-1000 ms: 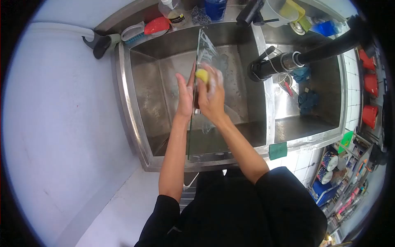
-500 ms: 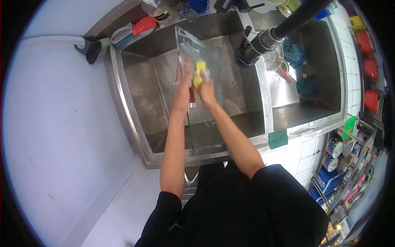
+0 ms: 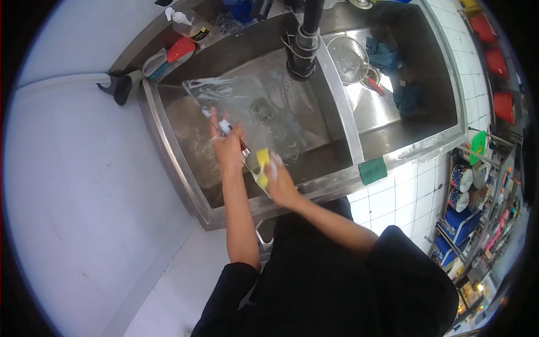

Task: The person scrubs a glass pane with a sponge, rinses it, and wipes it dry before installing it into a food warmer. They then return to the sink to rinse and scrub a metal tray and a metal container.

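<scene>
My left hand (image 3: 228, 150) is closed on the left edge of a clear glass panel (image 3: 238, 92) held over the left sink basin. White suds streak the panel's far end. A dark red and silver piece (image 3: 244, 147), perhaps a handle or clip, shows beside the left fingers; how it joins the glass I cannot tell. My right hand (image 3: 283, 185), slightly blurred, grips a yellow sponge (image 3: 263, 167) with foam about it at the panel's near edge.
Dark tap (image 3: 303, 56) hangs over the divider. The right basin holds a round strainer (image 3: 347, 59), blue-green cloths (image 3: 384, 54) and a red-handled tool (image 3: 375, 85). A green pad (image 3: 373, 171) lies on the front rim. A brush (image 3: 155, 64) and pump bottle (image 3: 182, 21) stand behind.
The glass panel has turned from nearly edge-on to show its broad face. My right hand has drawn the sponge toward me to the near edge. The view has shifted a little.
</scene>
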Motion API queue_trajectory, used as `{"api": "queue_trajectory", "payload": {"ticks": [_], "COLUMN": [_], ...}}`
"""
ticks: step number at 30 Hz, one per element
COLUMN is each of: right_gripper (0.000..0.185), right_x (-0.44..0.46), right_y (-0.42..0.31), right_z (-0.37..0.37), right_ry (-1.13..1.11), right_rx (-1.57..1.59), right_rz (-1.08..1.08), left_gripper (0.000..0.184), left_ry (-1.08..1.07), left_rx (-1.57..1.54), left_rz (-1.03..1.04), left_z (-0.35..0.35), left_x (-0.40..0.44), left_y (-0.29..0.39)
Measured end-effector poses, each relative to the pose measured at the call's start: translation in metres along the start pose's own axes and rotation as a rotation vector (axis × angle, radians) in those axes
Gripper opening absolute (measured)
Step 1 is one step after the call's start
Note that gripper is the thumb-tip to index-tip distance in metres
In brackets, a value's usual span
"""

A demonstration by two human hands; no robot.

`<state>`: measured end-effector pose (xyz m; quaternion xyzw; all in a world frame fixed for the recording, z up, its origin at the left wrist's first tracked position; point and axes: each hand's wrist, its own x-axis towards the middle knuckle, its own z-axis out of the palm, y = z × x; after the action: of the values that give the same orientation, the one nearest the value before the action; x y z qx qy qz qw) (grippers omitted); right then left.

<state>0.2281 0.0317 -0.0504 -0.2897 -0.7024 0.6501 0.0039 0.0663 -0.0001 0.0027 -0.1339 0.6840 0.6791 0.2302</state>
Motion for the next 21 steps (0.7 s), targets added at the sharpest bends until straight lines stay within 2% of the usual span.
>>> {"api": "queue_trajectory", "payload": {"ticks": [3, 4, 6, 7, 9, 10, 12, 13, 15, 16, 18, 19, 21], "right_gripper": [0.046, 0.046, 0.044, 0.044, 0.043, 0.043, 0.04, 0.04, 0.038, 0.038, 0.039, 0.039, 0.043], "right_x": [0.077, 0.077, 0.081, 0.087, 0.112, 0.126, 0.144, 0.142, 0.111, 0.112, 0.127, 0.141, 0.167], "right_y": [0.002, -0.005, -0.019, 0.001, 0.061, 0.066, 0.065, 0.052, 0.023, 0.02, 0.017, 0.027, 0.063], "right_z": [-0.019, -0.003, 0.034, 0.038, 0.038, 0.029, 0.02, 0.023, 0.025, 0.023, 0.023, 0.024, 0.022], "right_ry": [-0.268, -0.279, -0.074, -0.098, -0.209, -0.221, -0.179, -0.183, 0.005, -0.016, -0.081, -0.09, -0.213], "right_rx": [0.256, 0.255, 0.047, 0.05, -0.473, -0.474, -0.18, -0.184, -0.22, -0.231, -0.208, -0.214, -0.477], "right_rz": [0.557, 0.555, -0.238, -0.237, -0.312, -0.326, 0.399, 0.396, -0.304, -0.297, -0.121, -0.122, 0.055], "left_gripper": [0.083, 0.084, 0.084, 0.084, 0.085, 0.085, 0.084, 0.083, 0.083, 0.082, 0.084, 0.085, 0.085], "left_ry": [0.104, 0.132, 0.123, 0.105, 0.154, 0.178, 0.183, 0.177, 0.181, 0.164, 0.188, 0.198, 0.209], "left_rx": [-0.096, -0.144, -0.188, -0.224, -0.245, -0.274, -0.282, -0.298, -0.306, -0.304, -0.305, -0.298, -0.304], "left_rz": [0.007, 0.03, 0.061, 0.072, 0.019, -0.025, -0.024, -0.029, -0.007, 0.031, 0.006, -0.006, -0.011], "left_z": [-0.007, -0.01, -0.021, -0.03, -0.035, -0.033, -0.036, -0.036, -0.04, -0.039, -0.036, -0.034, -0.036], "left_x": [-0.018, -0.018, -0.013, -0.017, -0.028, -0.029, -0.033, -0.028, -0.025, -0.024, -0.028, -0.027, -0.027], "left_y": [-0.014, -0.017, -0.025, -0.029, -0.023, -0.019, -0.02, -0.022, -0.028, -0.029, -0.024, -0.021, -0.024]}}
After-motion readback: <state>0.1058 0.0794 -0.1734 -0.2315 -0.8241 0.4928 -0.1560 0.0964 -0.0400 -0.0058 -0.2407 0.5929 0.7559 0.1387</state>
